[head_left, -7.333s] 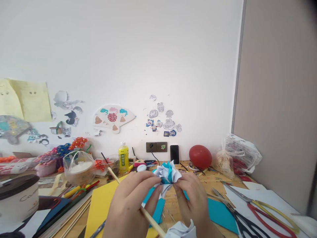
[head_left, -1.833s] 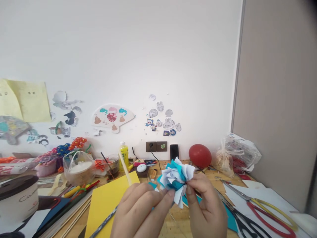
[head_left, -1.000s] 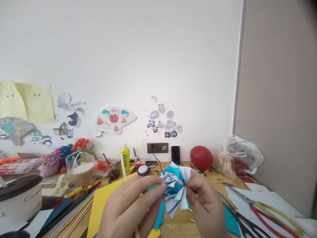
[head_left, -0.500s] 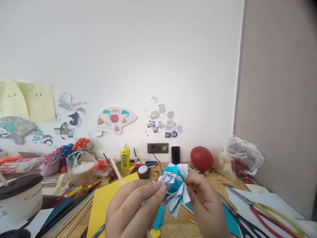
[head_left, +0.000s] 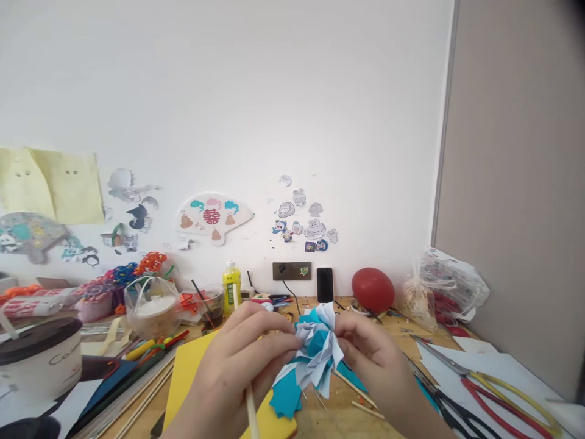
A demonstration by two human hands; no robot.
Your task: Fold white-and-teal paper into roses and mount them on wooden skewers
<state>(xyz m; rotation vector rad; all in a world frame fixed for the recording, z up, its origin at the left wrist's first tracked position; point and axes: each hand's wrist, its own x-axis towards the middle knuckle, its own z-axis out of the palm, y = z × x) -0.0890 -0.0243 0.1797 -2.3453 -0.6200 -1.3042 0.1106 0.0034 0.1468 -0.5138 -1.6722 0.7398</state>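
A ruffled flower of white and blue paper (head_left: 317, 349) is held up between both hands over the table. My left hand (head_left: 253, 353) pinches its left side, and a thin pale wooden stick (head_left: 251, 410) passes through the same hand, its lower end pointing down. On the right side, the fingertips of my right hand (head_left: 372, 353) grip the outer petals. Blue paper with a jagged edge (head_left: 287, 396) shows just below the flower, over a yellow sheet (head_left: 189, 372); whether it is joined to the flower I cannot tell.
Scissors with red and yellow handles (head_left: 498, 396) and black-handled scissors (head_left: 450, 405) lie at right. A lidded cup (head_left: 43, 360) stands at left. Behind are a yellow bottle (head_left: 231, 289), a phone (head_left: 325, 285) and a red balloon (head_left: 373, 290). Loose sticks (head_left: 146, 396) lie at left.
My left hand has turned, and the stick's lower end now shows beneath it. The flower has shifted slightly left and tilted. More of the jagged blue paper is visible below.
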